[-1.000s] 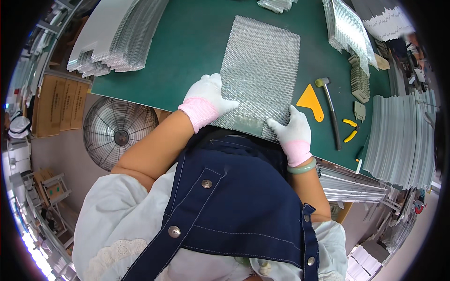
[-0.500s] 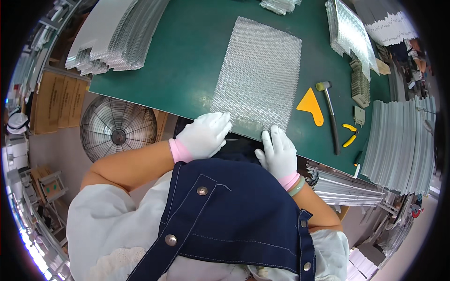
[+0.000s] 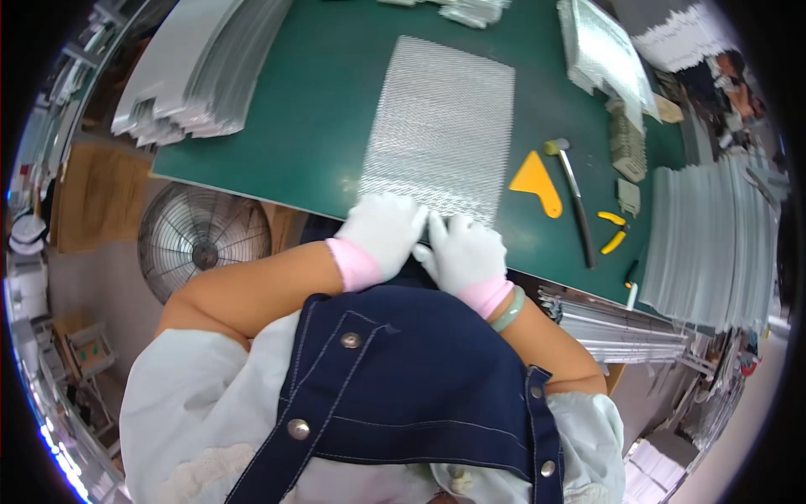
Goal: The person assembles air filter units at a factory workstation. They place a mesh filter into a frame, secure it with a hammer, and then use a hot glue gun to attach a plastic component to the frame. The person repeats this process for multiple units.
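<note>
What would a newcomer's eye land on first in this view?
Probably the silvery mesh sheet lying flat on the green table, with the left hand and right hand, both in white gloves, side by side at its near edge. Next, the orange scraper and the hammer just right of the sheet, and the round fan below the table's left edge.

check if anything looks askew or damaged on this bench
Nothing stands out. The silver mesh sheet lies flat on the green mat, both gloved hands, left hand and right hand, at its near edge.
</note>
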Action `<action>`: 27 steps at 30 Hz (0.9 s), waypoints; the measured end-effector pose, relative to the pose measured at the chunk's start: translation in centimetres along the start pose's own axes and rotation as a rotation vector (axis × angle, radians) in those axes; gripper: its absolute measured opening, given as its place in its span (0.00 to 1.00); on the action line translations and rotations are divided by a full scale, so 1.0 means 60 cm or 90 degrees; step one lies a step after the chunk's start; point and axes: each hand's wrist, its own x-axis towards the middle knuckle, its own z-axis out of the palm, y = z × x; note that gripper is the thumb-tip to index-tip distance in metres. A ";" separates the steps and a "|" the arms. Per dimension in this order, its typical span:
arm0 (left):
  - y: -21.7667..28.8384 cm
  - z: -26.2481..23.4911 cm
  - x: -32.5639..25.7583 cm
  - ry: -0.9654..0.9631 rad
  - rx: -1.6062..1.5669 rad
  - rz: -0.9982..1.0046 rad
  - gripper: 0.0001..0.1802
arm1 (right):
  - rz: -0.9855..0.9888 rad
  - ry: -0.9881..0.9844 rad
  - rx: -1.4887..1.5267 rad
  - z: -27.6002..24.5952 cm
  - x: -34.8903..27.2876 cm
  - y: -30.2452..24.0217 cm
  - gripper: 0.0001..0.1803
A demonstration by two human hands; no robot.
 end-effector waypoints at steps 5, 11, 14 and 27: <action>-0.031 -0.048 -0.024 0.015 -0.162 0.020 0.16 | -0.085 0.146 0.482 -0.010 0.005 0.158 0.17; -0.035 -0.034 -0.040 0.078 -0.158 0.106 0.08 | 0.565 0.355 0.127 0.010 -0.041 0.572 0.25; -0.033 -0.044 -0.028 0.077 -0.142 0.091 0.05 | 0.570 0.232 0.022 0.064 -0.061 0.629 0.34; -0.029 -0.009 -0.090 0.350 -0.253 -0.171 0.11 | 0.484 0.066 0.223 0.002 -0.070 0.567 0.35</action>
